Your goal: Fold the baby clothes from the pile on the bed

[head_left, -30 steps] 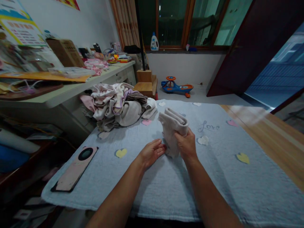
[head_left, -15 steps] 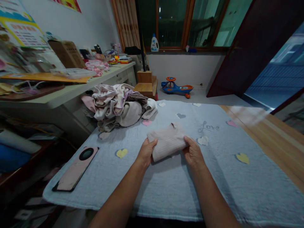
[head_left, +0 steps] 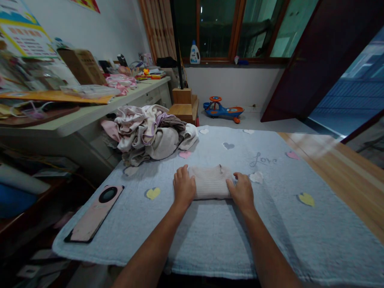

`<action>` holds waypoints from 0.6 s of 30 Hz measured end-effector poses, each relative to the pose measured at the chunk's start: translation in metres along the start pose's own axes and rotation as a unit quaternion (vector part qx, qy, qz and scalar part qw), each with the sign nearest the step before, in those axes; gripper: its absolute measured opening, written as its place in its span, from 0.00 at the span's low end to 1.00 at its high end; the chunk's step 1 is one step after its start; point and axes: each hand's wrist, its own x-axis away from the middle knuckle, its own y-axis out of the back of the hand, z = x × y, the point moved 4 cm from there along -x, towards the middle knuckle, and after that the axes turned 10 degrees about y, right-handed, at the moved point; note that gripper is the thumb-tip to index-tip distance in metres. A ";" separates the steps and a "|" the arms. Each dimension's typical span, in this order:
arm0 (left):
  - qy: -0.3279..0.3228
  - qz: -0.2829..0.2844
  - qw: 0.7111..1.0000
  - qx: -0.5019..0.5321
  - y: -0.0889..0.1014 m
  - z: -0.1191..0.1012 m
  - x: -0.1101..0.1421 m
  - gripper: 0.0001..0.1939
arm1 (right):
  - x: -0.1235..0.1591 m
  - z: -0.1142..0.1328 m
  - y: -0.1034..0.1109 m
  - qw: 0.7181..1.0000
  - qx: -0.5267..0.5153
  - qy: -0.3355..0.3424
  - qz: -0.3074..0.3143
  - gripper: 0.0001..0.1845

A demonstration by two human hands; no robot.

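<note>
A folded pale ribbed top (head_left: 211, 184), its neckline on the far side, lies flat on the light blue padded cloth (head_left: 204, 236) in front of me. Against its left edge rests my left hand (head_left: 183, 187), fingers stretched forward outside the fabric and thumb along the edge. My right hand (head_left: 242, 192) is at the opposite edge, thumb touching the top and forefinger held apart from it. Both hands are open, and neither has its fingers wrapped round the garment. A heap of crumpled clothes (head_left: 150, 136) lies at the far left of the cloth.
A pinkish phone (head_left: 94, 216) with a round black camera ring lies on the left. Beyond the clothes stands a cluttered desk (head_left: 90, 116). A wooden stool-like piece (head_left: 183, 108) and a blue and orange ride-on toy (head_left: 223, 110) are on the far floor.
The top was upright in my right hand, then held tilted between both hands. Now it lies flat and squared on the cloth, and my fingers have loosened at its sides.
</note>
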 end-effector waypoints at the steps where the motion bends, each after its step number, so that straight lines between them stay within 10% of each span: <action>1: -0.043 -0.009 0.999 -0.008 0.001 -0.007 0.006 0.24 | 0.000 0.005 0.003 0.999 0.008 0.026 -0.019 0.20; 8: -0.257 0.166 0.952 -0.006 -0.023 -0.032 0.036 0.22 | 0.008 0.046 -0.017 0.964 0.015 0.248 0.098 0.26; 18: -0.261 0.202 0.924 -0.195 -0.032 -0.018 0.022 0.31 | 0.008 0.039 -0.031 0.955 0.088 0.199 0.201 0.31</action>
